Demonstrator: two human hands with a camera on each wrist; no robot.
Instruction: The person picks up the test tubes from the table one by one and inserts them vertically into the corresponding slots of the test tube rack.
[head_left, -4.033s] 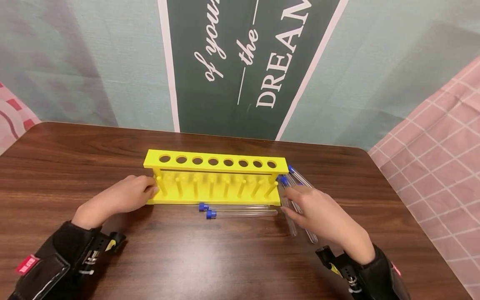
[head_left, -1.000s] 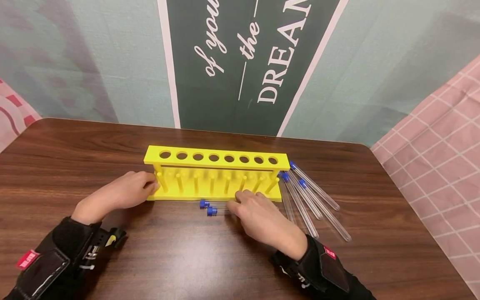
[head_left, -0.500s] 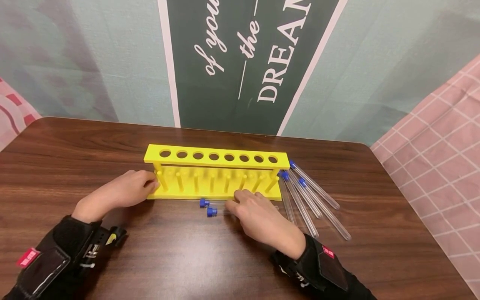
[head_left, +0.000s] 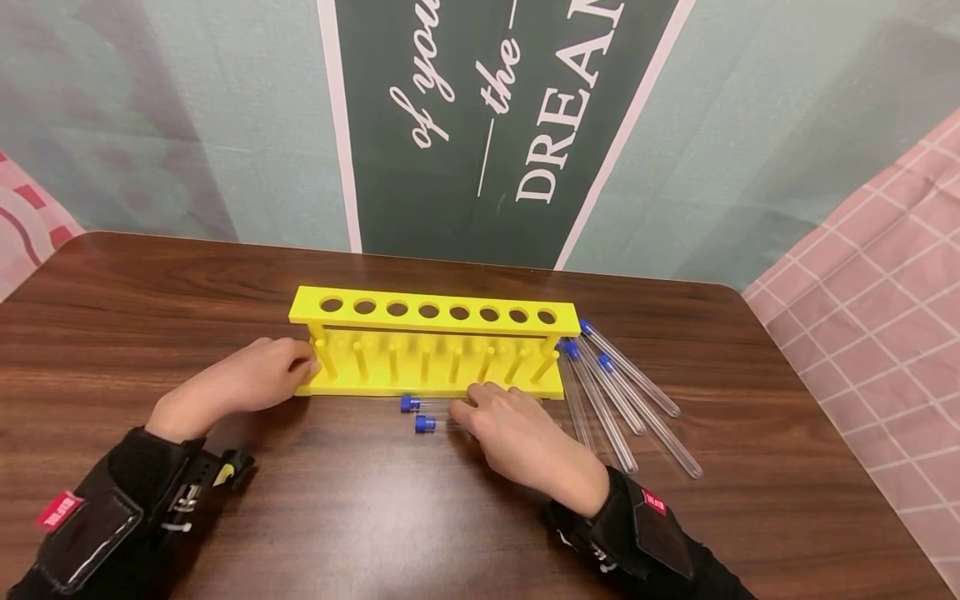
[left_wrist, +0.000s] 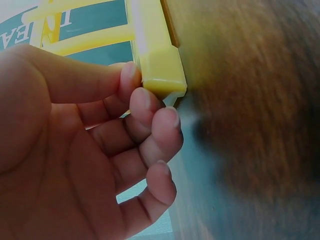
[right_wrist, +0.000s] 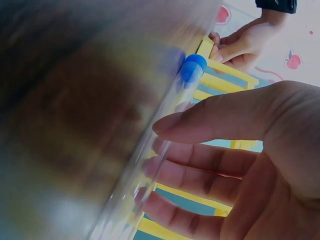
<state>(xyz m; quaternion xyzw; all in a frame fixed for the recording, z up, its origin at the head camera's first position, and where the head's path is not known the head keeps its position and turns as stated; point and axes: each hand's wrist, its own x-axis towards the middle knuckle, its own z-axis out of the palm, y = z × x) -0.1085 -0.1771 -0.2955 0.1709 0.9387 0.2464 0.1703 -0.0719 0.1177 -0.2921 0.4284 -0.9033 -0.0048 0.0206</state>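
Observation:
A yellow test tube rack (head_left: pixel 427 310) stands upright on the table, its row of round holes bare. My left hand (head_left: pixel 258 377) pinches the left end of its base; in the left wrist view the thumb and fingertips meet that yellow corner (left_wrist: pixel 162 75). In front of the rack lie two clear test tubes with blue caps, one cap nearer the rack (head_left: pixel 409 404) and one nearer me (head_left: pixel 425 424). My right hand (head_left: pixel 517 433) lies over their middles. In the right wrist view, its thumb and fingers hold a blue-capped test tube (right_wrist: pixel 172 102); fingertips show through the glassy walls.
Several more blue-capped test tubes (head_left: pixel 626 392) fan out on the table right of the rack, some overlapping. The dark wooden table (head_left: pixel 360 517) ends at a curtain with lettering (head_left: pixel 465 167) behind. Pink checked cloth (head_left: pixel 885 350) hangs at the right.
From the fanned tubes at the right, my right hand has moved left onto the two front tubes and stayed there this last second. My left hand keeps its place at the rack.

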